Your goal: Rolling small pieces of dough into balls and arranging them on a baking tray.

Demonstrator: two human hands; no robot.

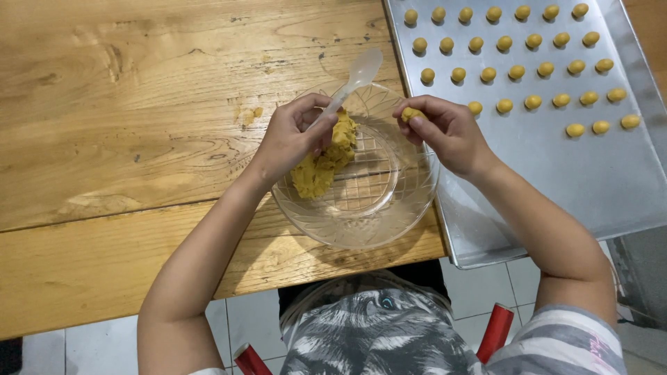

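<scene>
As seen from head camera: left hand (290,139) bent over glass bowl (389,208), fingers pinching clear plastic spoon (351,82), tip in yellow dough (323,163) at bowl's left side. Right hand (445,132) above bowl's right rim, fingertips closed on small dough piece (411,114). Right of bowl, metal tray (556,173) bearing rows of dough balls (517,71).

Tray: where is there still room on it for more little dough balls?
The metal tray is bare in its near half, below the lowest row of dough balls and right of the glass bowl. Its far half is crowded with rows of balls.
</scene>
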